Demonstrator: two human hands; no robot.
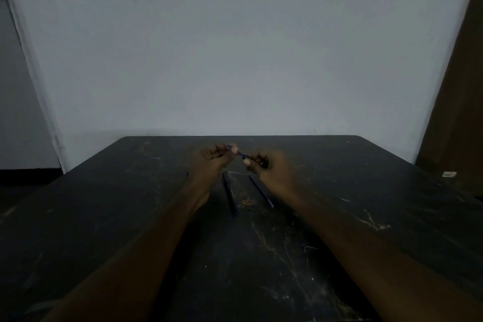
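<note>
Head view: the left hand (210,159) and right hand (271,168) each pinch one end of a thin blue pen part (240,154), held above the worktop (339,191), its long axis slanting from far-left to near-right.

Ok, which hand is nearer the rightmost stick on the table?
Right. The right hand is beside the thin stick; the left hand is farther left, past the thicker pen. Both pinch a refill.
</note>
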